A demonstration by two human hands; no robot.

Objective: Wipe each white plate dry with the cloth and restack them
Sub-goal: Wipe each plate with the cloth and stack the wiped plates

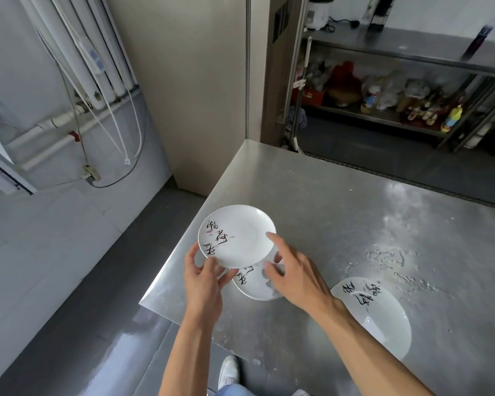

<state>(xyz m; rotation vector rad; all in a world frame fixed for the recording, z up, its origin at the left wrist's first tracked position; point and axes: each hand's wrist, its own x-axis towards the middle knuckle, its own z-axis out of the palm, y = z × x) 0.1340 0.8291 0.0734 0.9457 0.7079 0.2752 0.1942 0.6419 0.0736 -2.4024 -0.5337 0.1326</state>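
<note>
Over the near left corner of the steel worktop (340,201), in the head view, you have your left hand (202,284) on the raised plate (240,232). Its grip is clamped on the near left rim, thumb on top and fingers curled underneath. That plate is white with black brush characters on its left side; it is lifted clear of the worktop and tilted. Your right hand (296,277) reaches in from the right with its grip apart, fingers spread and relaxed. The forefinger tip is at the raised plate's right rim, though you cannot tell from here whether it touches. Under both hands a second plate (255,287) lies flat on the worktop near the left edge, partly covered by the raised plate and by your right fingers. A third plate (383,318) with the same black characters lies well to the right, nearer you, with your right forearm crossing its near left part. Patches of water (386,257) sit on the worktop just beyond the third plate. Far right, a metal shelf rack (412,44) carries bottles and jars on its lower level and a white cooker (319,10) on top. Pipes (69,121) and cables run down the wall at far left. One white shoe (228,371) shows on the grey floor (69,295) between your forearms.
</note>
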